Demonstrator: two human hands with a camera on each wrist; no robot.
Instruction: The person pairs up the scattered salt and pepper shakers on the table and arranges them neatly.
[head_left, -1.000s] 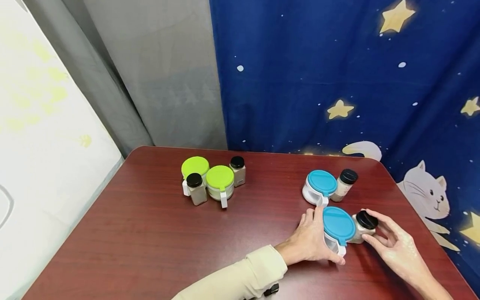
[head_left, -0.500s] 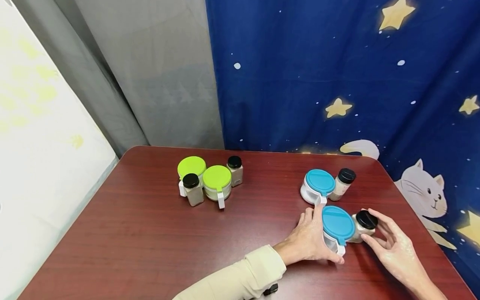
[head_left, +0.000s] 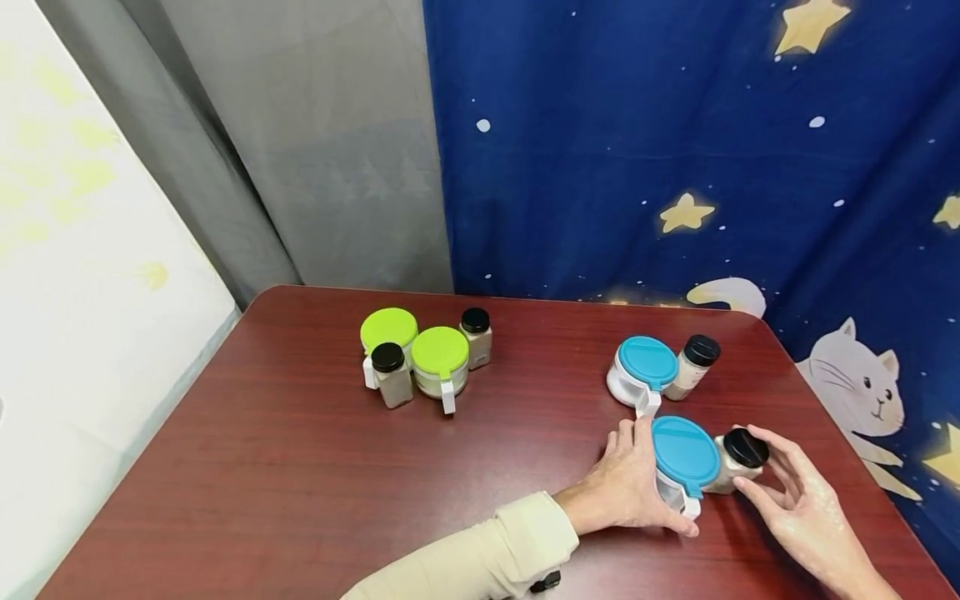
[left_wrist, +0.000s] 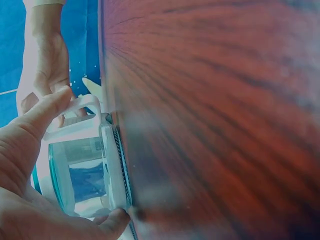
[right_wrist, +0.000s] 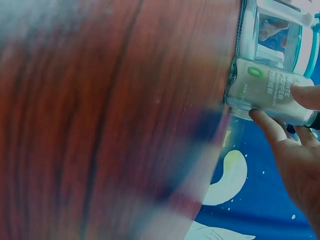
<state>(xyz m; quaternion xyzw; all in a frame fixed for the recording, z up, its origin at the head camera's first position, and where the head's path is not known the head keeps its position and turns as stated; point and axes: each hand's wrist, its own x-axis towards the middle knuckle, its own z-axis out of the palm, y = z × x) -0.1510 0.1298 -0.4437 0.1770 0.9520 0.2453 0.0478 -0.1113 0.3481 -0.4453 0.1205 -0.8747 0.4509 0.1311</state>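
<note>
My left hand (head_left: pixel 628 486) curls around the near clear spice jar with a blue lid (head_left: pixel 686 454) and white handle, thumb by the handle. In the left wrist view, this jar (left_wrist: pixel 82 175) stands upright on the table. Touching its right side is a square pepper bottle (head_left: pixel 727 471) with a black cap, pinched between the thumb and fingers of my right hand (head_left: pixel 810 517). The right wrist view shows the bottle's printed label (right_wrist: pixel 272 90), with its base at the table surface. Just behind stand another blue-lidded jar (head_left: pixel 648 362) and a black-capped shaker (head_left: pixel 692 367).
On the left of the brown table (head_left: pixel 315 475) is a group of two green-lidded jars (head_left: pixel 440 354) and two black-capped bottles (head_left: pixel 394 383). A grey curtain (head_left: pixel 337 167) and a blue star curtain (head_left: pixel 570 167) hang behind the far edge.
The near blue-lidded jar and the pepper bottle have shifted slightly toward me, the bottle also a little right, both still held. The other containers stay put; the head view has shifted slightly.
</note>
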